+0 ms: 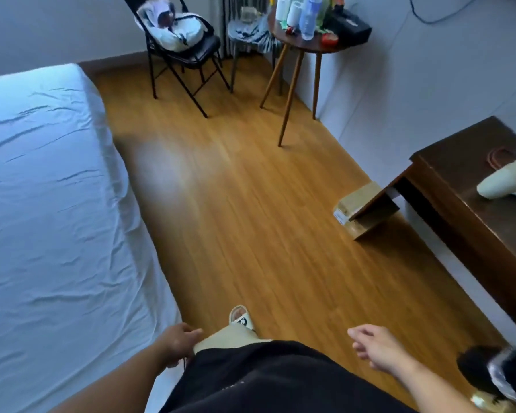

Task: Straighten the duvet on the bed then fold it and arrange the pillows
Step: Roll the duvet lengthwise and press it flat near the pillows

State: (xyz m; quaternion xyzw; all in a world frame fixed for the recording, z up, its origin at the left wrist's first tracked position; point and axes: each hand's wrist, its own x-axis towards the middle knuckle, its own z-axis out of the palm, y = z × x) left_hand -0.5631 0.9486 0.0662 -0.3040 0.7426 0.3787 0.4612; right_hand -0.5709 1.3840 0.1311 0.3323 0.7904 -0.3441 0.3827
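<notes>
The bed (48, 204) fills the left side, covered by a wrinkled white sheet. I see no duvet and no pillows in this view. My left hand (178, 342) hangs beside the bed's edge near my hip, fingers loosely curled, holding nothing. My right hand (376, 347) is out over the wooden floor, fingers relaxed and empty. I stand on the floor next to the bed, one slipper (240, 315) showing below me.
A black folding chair (185, 52) with a white bundle stands at the back. A round wooden side table (304, 46) holds bottles and rolls. A dark wooden desk (474, 198) is on the right, with a cardboard box (361, 210) on the floor beside it.
</notes>
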